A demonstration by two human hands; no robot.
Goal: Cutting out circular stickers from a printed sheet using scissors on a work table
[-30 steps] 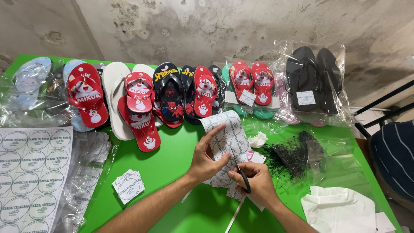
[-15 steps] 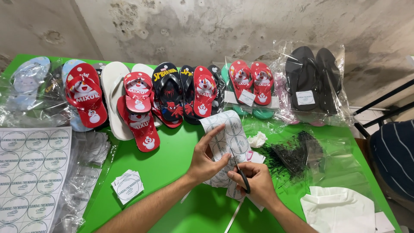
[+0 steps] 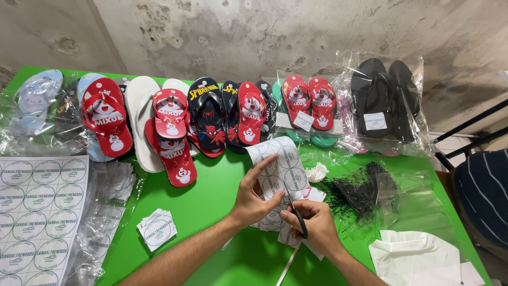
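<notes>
At the bottom centre of the frame we are working a pair of scissors (image 3: 296,216) with our right hand (image 3: 312,229), its fingers curled through the black handles and closed around them, the blades pointing up into the label sheet (image 3: 279,175). Just left of it, our left hand (image 3: 253,197) is pinching that sheet of round printed stickers, thumb in front and fingers spread behind, so the paper is standing curved and lifted off the green table (image 3: 211,201). We are judging that the cut goes best if we are keeping the blades in the white gap between the circles, feeding the sheet with the left hand rather than pushing the scissors, and holding the paper taut close to the cut line. A thin offcut strip (image 3: 288,263) is hanging down towards the lower edge. At lower left a small stack of cut square labels (image 3: 157,229) is lying flat, and at the far left edge a full uncut sheet of labels (image 3: 39,212) is resting beside crumpled clear bags (image 3: 111,182). To the right of centre a heap of black plastic tag ties (image 3: 360,188) is sitting near a white cloth (image 3: 415,259) in the lower right corner. Farther back, across the upper half, a row of flip-flops is lying: red cartoon pairs (image 3: 172,132), a black and red pair (image 3: 209,114), and bagged black ones (image 3: 383,95) at upper right.
</notes>
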